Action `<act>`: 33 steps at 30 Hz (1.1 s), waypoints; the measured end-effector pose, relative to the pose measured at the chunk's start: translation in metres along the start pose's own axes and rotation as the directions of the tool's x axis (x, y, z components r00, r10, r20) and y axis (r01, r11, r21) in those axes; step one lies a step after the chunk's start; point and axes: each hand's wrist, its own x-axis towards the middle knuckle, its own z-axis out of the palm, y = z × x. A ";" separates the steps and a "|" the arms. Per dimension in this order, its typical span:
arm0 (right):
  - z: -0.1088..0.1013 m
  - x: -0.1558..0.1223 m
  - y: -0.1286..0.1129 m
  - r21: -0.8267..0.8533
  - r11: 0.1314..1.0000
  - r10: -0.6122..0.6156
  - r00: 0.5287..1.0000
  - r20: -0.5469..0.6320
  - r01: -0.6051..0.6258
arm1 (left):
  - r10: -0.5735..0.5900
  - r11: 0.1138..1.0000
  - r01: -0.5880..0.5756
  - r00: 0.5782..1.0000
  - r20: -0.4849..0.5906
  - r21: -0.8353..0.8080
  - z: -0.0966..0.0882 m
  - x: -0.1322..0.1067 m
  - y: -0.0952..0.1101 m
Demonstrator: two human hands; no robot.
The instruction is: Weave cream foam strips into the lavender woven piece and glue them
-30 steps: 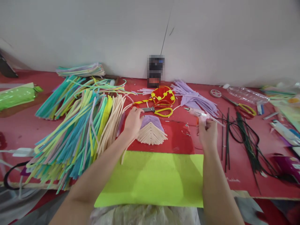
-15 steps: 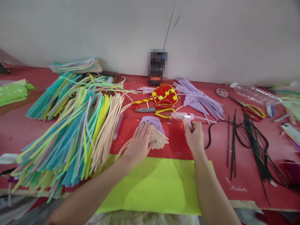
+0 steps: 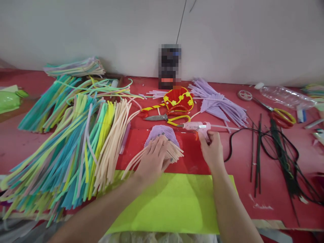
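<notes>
My right hand (image 3: 212,148) is wrapped round the grip of a pink hot glue gun (image 3: 196,126), whose nozzle points left. A glue stick juts from its back. My left hand (image 3: 154,157) lies flat, fingers stretched, over a fan-shaped piece made of pipe cleaners. Its upper part is a lilac panel (image 3: 162,131), and cream pipe cleaners (image 3: 174,152) spread along its lower side. Part of the piece is hidden under my fingers. Just beyond the glue gun's nozzle lie yellow-handled scissors (image 3: 157,117).
Bundles of coloured pipe cleaners (image 3: 63,158) cover the left side. Lilac pipe cleaners (image 3: 220,101) and a red-and-yellow ornament (image 3: 178,99) lie behind. At right are scissors (image 3: 282,116), dark green stems (image 3: 280,158) and a black cord (image 3: 230,145). A lime-green sheet (image 3: 164,202) lies in front.
My left hand has slid slightly down toward me, uncovering more of the lilac panel. The right hand still holds the glue gun in nearly the same place. The camera view has shifted a little.
</notes>
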 end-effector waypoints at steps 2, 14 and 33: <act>0.001 0.001 0.000 0.007 1.000 0.017 1.000 -0.003 -0.017 | 0.064 0.998 -0.064 0.997 -0.041 0.011 -0.004 0.001 0.004; 0.000 0.003 0.001 0.034 0.999 0.030 0.999 0.015 -0.030 | 0.166 0.962 -0.178 0.983 0.077 0.208 -0.020 0.037 0.022; 0.004 0.001 0.001 0.042 0.999 0.030 0.999 0.028 -0.031 | 0.149 0.971 -0.189 0.958 0.244 0.149 -0.025 0.038 0.009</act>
